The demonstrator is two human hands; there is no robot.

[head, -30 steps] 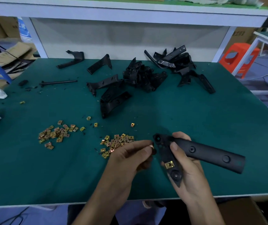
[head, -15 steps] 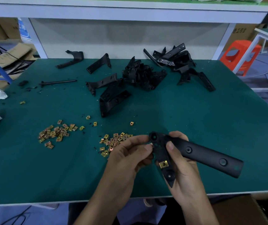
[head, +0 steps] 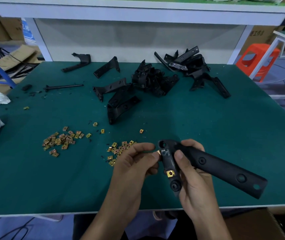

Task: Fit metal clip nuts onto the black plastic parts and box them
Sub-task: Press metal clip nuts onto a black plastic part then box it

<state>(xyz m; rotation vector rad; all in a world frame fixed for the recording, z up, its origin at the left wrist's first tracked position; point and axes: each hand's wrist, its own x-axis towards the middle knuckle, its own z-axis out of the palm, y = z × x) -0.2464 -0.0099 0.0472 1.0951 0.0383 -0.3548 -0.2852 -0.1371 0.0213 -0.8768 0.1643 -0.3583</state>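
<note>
Left hand (head: 134,163) pinches clip nut (head: 158,152) against black part (head: 212,166); right hand (head: 195,184) grips.

Matt black plastic part (head: 212,167), shiny brass-coloured metal clip nut (head: 170,173), green felt-like table (head: 207,129).

I see bare green table (head: 216,122) right of and beyond the held black part (head: 221,168), room for a hand to pass. To the left, two scatters of clip nuts (head: 60,141) lie in the way, the nearer just beside my left hand (head: 134,163). Farther back, heaps of black parts (head: 152,80) block the middle and right rear, under a white shelf (head: 138,13).
</note>
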